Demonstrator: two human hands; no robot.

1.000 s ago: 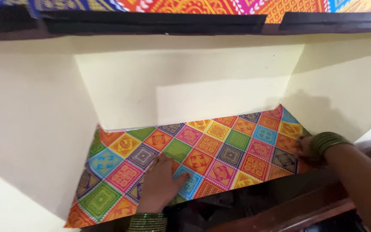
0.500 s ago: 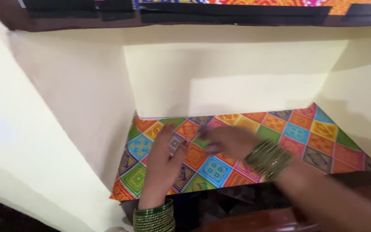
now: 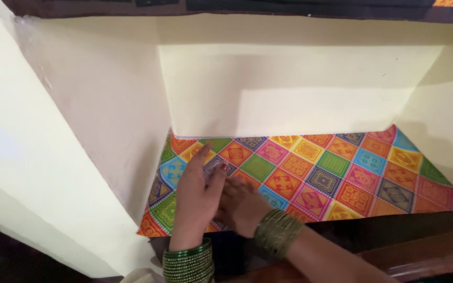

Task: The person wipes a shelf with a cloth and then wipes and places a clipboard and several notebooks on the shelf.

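Hands (image 3: 197, 196) (image 3: 243, 205) apparently press colourful patterned liner (image 3: 310, 175) flat.

Both hands press a multicoloured diamond-patterned paper liner (image 3: 310, 173) at seven o'clock in a cream-walled shelf niche (image 3: 289, 89): left hand (image 3: 197, 196) flat, right hand (image 3: 242, 204) touching it (green bangles on both wrists).

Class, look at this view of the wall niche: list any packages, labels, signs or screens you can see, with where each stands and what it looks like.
None: no package, label, sign or screen is in view.
Patterned sheet: lines the niche floor; flat, with diamond tiles in orange, green, blue, pink and purple.
Left hand and right hand: both rest on the sheet's left part, with green bangles at the wrists.
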